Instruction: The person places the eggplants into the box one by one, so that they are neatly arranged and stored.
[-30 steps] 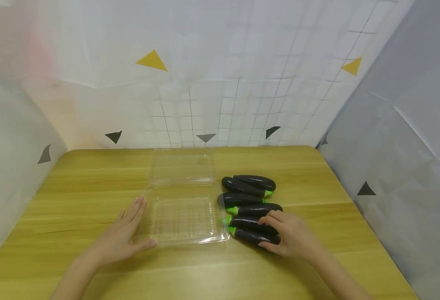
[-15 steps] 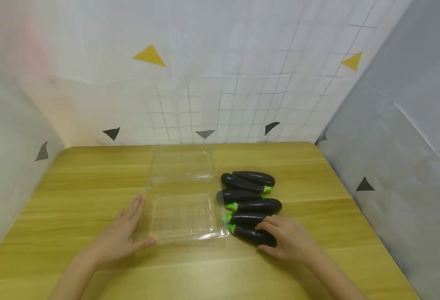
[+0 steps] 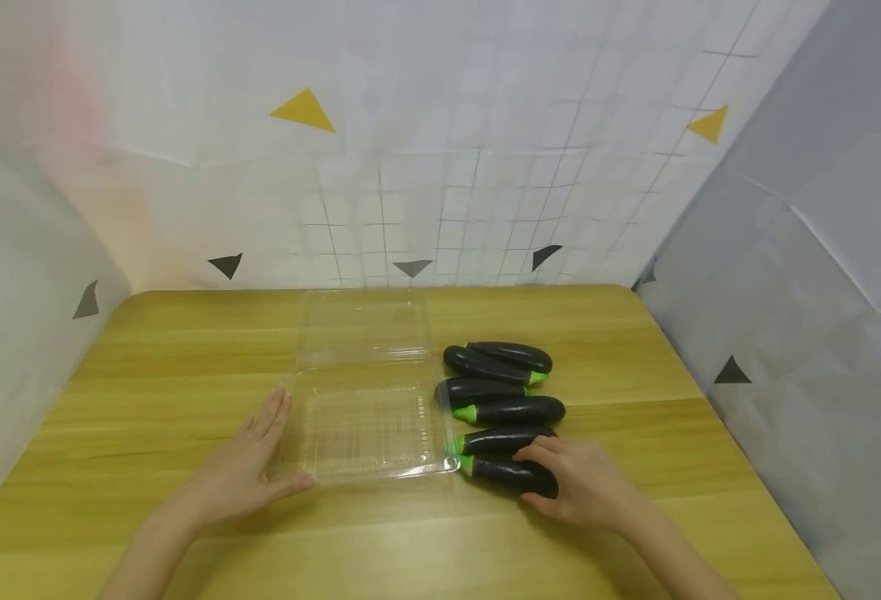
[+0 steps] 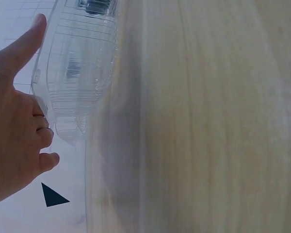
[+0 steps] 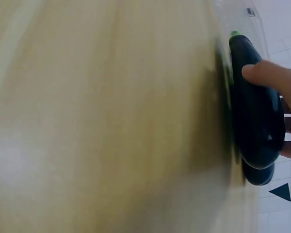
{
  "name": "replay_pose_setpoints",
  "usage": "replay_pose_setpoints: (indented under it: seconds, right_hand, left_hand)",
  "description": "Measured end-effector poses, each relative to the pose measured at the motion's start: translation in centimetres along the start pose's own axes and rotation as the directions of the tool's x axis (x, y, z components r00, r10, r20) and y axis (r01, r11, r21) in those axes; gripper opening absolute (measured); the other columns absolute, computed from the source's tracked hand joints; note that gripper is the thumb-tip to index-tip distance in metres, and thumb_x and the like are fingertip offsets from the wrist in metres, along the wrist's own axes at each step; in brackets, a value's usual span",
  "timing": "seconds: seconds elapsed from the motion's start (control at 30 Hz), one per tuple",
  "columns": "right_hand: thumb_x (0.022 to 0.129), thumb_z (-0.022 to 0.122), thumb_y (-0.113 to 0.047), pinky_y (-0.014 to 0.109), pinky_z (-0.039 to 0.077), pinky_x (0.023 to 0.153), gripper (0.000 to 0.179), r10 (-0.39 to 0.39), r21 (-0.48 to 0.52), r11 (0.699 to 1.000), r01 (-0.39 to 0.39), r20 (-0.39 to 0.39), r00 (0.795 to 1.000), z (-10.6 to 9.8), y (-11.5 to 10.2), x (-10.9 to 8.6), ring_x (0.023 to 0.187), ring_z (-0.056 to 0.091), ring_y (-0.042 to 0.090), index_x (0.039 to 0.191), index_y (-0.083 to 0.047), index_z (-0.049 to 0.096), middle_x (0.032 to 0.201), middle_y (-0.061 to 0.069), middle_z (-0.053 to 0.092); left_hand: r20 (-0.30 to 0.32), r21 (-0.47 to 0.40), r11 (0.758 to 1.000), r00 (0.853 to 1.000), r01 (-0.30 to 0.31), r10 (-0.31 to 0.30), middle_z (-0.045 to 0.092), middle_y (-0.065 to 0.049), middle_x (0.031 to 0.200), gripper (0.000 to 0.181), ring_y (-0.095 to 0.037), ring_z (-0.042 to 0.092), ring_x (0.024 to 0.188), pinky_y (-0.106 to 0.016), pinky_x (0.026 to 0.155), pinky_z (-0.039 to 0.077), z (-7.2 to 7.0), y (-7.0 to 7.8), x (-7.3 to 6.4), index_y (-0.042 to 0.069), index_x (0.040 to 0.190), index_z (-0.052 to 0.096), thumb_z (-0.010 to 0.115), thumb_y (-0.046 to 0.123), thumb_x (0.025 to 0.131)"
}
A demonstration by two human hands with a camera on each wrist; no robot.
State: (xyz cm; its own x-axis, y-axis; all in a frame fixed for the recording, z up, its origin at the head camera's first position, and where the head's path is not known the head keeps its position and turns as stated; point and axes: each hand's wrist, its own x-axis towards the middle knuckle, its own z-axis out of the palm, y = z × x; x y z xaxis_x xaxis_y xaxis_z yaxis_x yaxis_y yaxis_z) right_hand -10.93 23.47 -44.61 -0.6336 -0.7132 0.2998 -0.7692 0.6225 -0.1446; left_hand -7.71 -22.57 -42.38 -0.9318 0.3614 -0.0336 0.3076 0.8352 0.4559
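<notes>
An open clear plastic clamshell container (image 3: 365, 421) lies on the table, its lid (image 3: 365, 325) folded back toward the wall. My left hand (image 3: 241, 471) rests against the container's left side, fingers straight and thumb near the front corner. To the right of the container, several dark eggplants (image 3: 518, 411) with green stems lie in a column. My right hand (image 3: 578, 483) grips the nearest eggplant (image 3: 508, 473) by its blunt end. In the right wrist view, the thumb presses one side of that eggplant (image 5: 254, 111), and the fingers are partly hidden behind it.
The wooden table (image 3: 380, 550) ends at a white back wall (image 3: 365, 208) with triangular marks. A grey wall (image 3: 808, 292) stands along the right edge. Another eggplant (image 3: 503, 439) lies just behind the gripped one.
My right hand's fingers have shifted from over the second-nearest eggplant to the nearest one. A gap now shows between those two eggplants. My left hand has stayed at the container.
</notes>
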Motion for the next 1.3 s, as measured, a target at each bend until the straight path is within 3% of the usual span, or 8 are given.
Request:
replay_pose_setpoints:
  seconds: [0.23,0.53,0.73,0.9,1.03,1.3]
  right_hand:
    - [0.069,0.083,-0.034,0.029,0.054,0.07,0.044,0.055,0.119,0.991,-0.064,0.078,0.995,-1.7,0.2,0.2,0.087,0.062,0.005,0.107,-0.024,0.065,0.102,-0.012,0.065]
    - [0.07,0.084,-0.03,0.029,0.055,0.071,0.043,0.079,0.146,0.985,-0.086,0.052,0.995,-3.3,1.0,0.5,0.088,0.062,0.004,0.108,-0.024,0.064,0.102,-0.013,0.065]
    - [0.067,0.085,-0.03,0.028,0.054,0.065,0.046,0.078,0.078,0.994,-0.074,-0.042,0.996,-4.8,1.9,1.2,0.081,0.063,0.005,0.107,-0.021,0.065,0.1,-0.011,0.066]
    - [0.067,0.086,-0.031,0.029,0.055,0.065,0.047,0.095,0.042,0.995,-0.093,-0.048,0.994,-6.6,2.1,2.8,0.082,0.064,0.008,0.109,-0.02,0.066,0.102,-0.007,0.067]
    - [0.066,0.087,-0.031,0.029,0.055,0.063,0.05,0.064,0.022,0.998,-0.063,-0.077,0.995,-7.6,2.1,4.5,0.081,0.065,0.009,0.108,-0.018,0.065,0.102,-0.006,0.068]
    - [0.068,0.085,-0.038,0.027,0.054,0.06,0.048,0.013,-0.032,0.999,-0.016,-0.089,0.996,-8.1,0.9,7.0,0.077,0.064,0.008,0.108,-0.02,0.066,0.103,-0.006,0.067]
  left_hand:
    - [-0.006,0.012,1.0,1.0,0.005,-0.005,-0.01,-0.015,0.159,0.109,-0.05,0.012,0.139,-0.063,0.107,0.022,-0.1,0.0,-0.2,0.0,0.153,0.001,0.063,0.058,0.085]
    - [-0.008,0.004,1.0,1.0,0.026,-0.026,-0.007,-0.018,0.16,0.109,-0.057,0.015,0.135,-0.067,0.099,0.031,0.2,-0.2,-0.4,0.002,0.153,0.0,0.062,0.061,0.085]
    - [-0.013,-0.005,1.0,1.0,0.012,-0.013,-0.007,-0.018,0.159,0.11,-0.055,0.013,0.136,-0.066,0.102,0.027,0.2,-0.1,-0.2,0.001,0.153,-0.001,0.063,0.059,0.085]
    - [-0.008,-0.004,1.0,1.0,0.014,-0.014,-0.007,-0.018,0.159,0.11,-0.055,0.013,0.137,-0.066,0.103,0.027,0.1,-0.2,-0.2,0.001,0.153,-0.001,0.062,0.06,0.085]
    - [-0.007,0.005,1.0,1.0,0.013,-0.013,-0.006,-0.018,0.159,0.109,-0.054,0.013,0.137,-0.066,0.102,0.028,0.1,-0.3,-0.3,0.001,0.153,0.0,0.062,0.06,0.085]
    - [-0.004,-0.001,1.0,1.0,0.016,-0.016,-0.004,-0.02,0.159,0.109,-0.052,0.012,0.138,-0.067,0.101,0.029,0.0,-0.1,-0.3,0.002,0.154,0.0,0.062,0.06,0.085]
